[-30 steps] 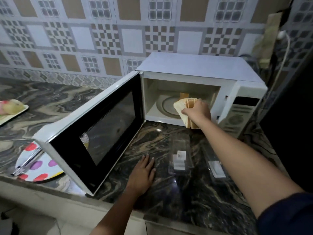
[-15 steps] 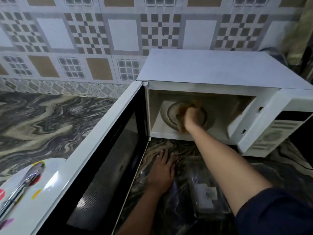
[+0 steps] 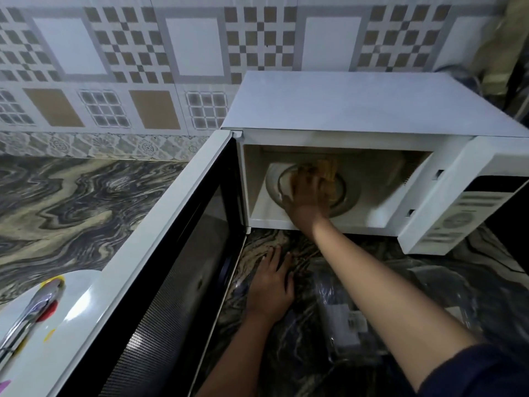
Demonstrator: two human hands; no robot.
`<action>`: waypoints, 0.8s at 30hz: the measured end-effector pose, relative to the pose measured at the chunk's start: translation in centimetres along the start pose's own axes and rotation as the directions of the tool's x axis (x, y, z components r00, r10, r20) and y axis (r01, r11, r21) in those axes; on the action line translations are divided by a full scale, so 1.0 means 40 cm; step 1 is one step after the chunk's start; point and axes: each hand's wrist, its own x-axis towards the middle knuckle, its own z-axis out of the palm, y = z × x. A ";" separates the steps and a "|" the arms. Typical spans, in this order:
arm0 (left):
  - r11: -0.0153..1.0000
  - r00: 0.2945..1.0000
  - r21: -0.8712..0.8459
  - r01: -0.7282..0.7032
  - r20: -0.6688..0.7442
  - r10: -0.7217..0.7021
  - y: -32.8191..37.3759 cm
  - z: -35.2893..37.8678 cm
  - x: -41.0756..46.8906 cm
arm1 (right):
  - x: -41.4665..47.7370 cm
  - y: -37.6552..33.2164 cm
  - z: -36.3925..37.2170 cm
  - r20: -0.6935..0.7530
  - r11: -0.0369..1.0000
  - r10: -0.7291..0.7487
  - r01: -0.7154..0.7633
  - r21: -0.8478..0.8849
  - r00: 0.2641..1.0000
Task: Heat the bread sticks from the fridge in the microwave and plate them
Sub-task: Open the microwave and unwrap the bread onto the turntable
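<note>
We list: marbled tabletop (image 3: 71, 210); microwave (image 3: 357, 104), door open; turntable (image 3: 347, 197); left hand (image 3: 272, 285) flat on the tabletop; right hand (image 3: 307, 194) inside, grip blurred, we cannot tell; bread sticks (image 3: 327, 173) on the turntable at its fingertips, pointing rearward.

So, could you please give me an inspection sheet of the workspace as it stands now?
Surface: dark marbled countertop.
Job's things: white microwave, door open; bread sticks inside, over the turntable; spotted plate at lower left.
Clutter: metal tongs on the plate; clear plastic packaging under the right arm.
Hands: left hand flat on the countertop; right hand inside the microwave at the bread sticks, grip too blurred to tell.
Cables: nothing clearly seen.
Surroundings: patterned tiled wall.
</note>
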 end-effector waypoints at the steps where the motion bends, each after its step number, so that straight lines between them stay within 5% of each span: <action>1: 1.000 1.000 0.012 0.002 -0.003 -0.002 0.002 0.001 0.001 | -0.004 0.008 0.002 -0.038 0.996 -0.058 0.055 -0.074 0.998; 18: 1.000 0.996 -0.023 0.007 -0.085 -0.009 -0.002 0.028 0.000 | 0.114 0.008 0.003 -0.131 0.953 -0.068 0.026 -0.300 0.989; 24: 1.000 0.997 -0.019 0.004 -0.083 -0.005 -0.013 0.033 0.000 | 0.141 -0.010 0.037 -0.023 0.950 0.005 -0.012 -0.311 1.000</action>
